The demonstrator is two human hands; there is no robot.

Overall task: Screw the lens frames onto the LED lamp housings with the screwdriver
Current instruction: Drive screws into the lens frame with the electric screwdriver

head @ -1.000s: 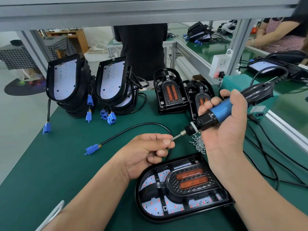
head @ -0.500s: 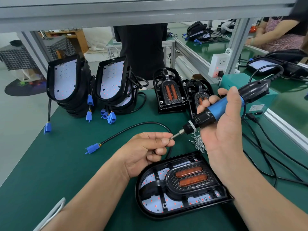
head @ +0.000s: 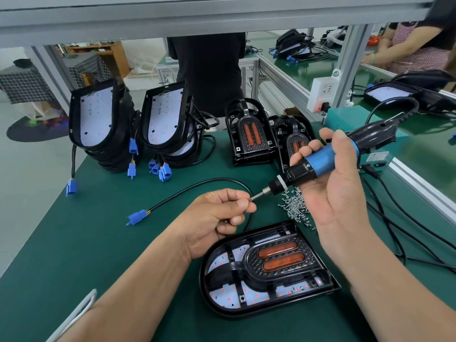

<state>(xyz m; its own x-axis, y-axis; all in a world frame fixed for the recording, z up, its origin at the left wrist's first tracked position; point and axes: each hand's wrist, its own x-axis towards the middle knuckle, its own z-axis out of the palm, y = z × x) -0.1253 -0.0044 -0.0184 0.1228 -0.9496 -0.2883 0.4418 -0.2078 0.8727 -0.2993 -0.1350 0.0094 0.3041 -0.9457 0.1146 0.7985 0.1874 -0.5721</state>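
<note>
A black LED lamp housing (head: 267, 296) lies flat at the near edge of the green mat, its lens frame (head: 278, 259) with two orange strips seated on the white LED board. My right hand (head: 330, 193) grips a blue and black electric screwdriver (head: 318, 161) above it, tip pointing left and down. My left hand (head: 219, 213) pinches at the bit's tip, fingers closed around a small screw that is mostly hidden. A pile of loose screws (head: 294, 206) lies just under the screwdriver.
Two stacks of housings (head: 98, 124) (head: 167, 119) with blue connectors stand at the back left. Lens frames (head: 249, 134) lean at the back centre. The housing's cable with its blue plug (head: 137, 216) crosses the mat. Black cords (head: 407, 233) trail right beside a teal box (head: 345, 119). People work at neighbouring benches.
The screwdriver and my right hand have shifted slightly left and down. My left hand stays pinched at the bit's tip.
</note>
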